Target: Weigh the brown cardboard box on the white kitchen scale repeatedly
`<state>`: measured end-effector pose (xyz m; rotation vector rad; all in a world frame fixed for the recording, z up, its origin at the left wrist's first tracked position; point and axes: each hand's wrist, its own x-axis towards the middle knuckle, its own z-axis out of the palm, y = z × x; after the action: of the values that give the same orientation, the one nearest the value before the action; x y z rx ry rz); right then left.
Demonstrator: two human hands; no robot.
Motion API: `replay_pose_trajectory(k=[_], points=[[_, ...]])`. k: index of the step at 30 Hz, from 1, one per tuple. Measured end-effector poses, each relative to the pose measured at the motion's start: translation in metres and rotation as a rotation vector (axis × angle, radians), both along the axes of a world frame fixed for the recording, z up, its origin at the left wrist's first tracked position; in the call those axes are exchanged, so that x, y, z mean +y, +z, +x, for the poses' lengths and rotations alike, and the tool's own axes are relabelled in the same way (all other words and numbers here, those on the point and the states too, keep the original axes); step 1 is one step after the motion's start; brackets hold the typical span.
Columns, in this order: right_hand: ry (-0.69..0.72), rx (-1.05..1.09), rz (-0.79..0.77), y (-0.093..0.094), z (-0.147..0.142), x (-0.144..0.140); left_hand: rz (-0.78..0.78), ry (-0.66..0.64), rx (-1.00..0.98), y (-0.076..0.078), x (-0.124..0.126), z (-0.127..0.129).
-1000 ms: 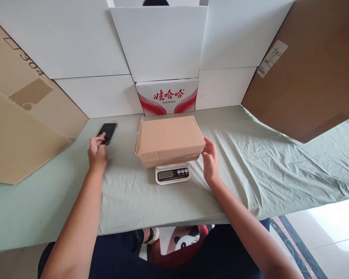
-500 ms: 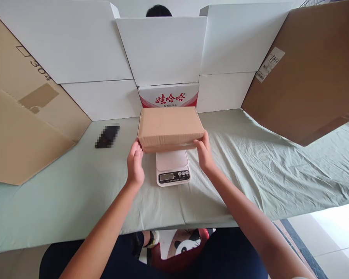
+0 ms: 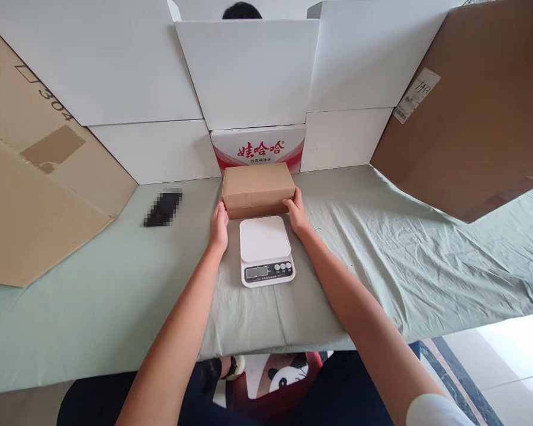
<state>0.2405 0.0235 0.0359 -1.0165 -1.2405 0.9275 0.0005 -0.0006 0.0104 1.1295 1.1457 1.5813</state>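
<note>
Beyond the scale [image 3: 265, 242], both half-curled hands [image 3: 219, 228] [image 3: 296, 214] grip the carton [image 3: 257, 190] by opposite edges; wrinkled cloth [image 3: 426, 242] spreads rightward.

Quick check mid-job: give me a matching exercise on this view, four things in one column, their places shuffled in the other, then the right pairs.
Things
1. small brown box
2. white scale
3. dark pixelated item
4. carton with red lettering

Places
A. on the near side of the box
B. on the far side of the box
C. held between the left hand and the right hand
D. on the green cloth, left of the left hand

Pairs: 1-C, 2-A, 3-D, 4-B
</note>
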Motion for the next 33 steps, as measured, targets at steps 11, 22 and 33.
replay_pose_trajectory(k=[11,22,33], points=[[0.02,-0.011,0.031,0.002,-0.0015,-0.0057,-0.014,-0.012,-0.027,0.0033,-0.0039,0.0028],[-0.013,-0.009,0.002,-0.0019,-0.0006,-0.0051,-0.034,0.003,-0.031,0.0055,-0.0043,0.002],[-0.019,-0.049,-0.014,-0.0043,-0.0009,-0.0039,-0.027,-0.027,-0.035,0.0048,-0.005,0.0034]])
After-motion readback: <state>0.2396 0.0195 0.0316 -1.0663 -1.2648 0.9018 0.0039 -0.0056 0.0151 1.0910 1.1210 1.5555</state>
